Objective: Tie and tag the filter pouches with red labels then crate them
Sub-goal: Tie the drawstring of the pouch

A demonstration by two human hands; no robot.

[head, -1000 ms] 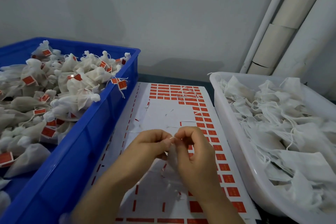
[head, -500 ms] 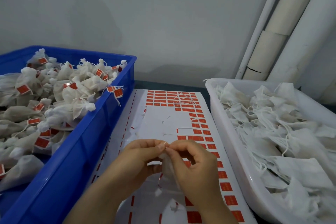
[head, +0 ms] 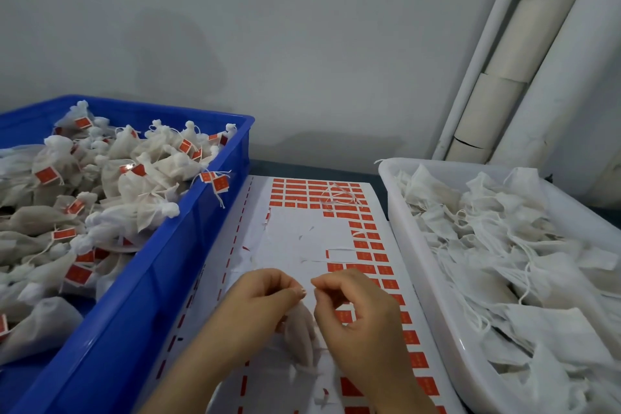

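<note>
A small off-white filter pouch [head: 300, 336] hangs between my hands over the label sheet [head: 295, 239]. My left hand [head: 265, 299] pinches the pouch's string at its fingertips. My right hand [head: 356, 309] pinches the other string end, a small gap between the two sets of fingertips. The sheet is white with rows of red labels [head: 366, 249] left along its top and right side. The blue crate [head: 148, 265] on the left holds several tied pouches with red tags [head: 127, 185].
A white tub [head: 416, 245] on the right is filled with loose untagged pouches [head: 497, 245] and strings. A grey wall and white pipes [head: 497, 54] rise behind. Loose string scraps [head: 336, 195] lie on the sheet's far end.
My fingertips, touching before, have drawn slightly apart sideways with the string. The pouch now hangs lower between my hands. The camera has tilted up a little.
</note>
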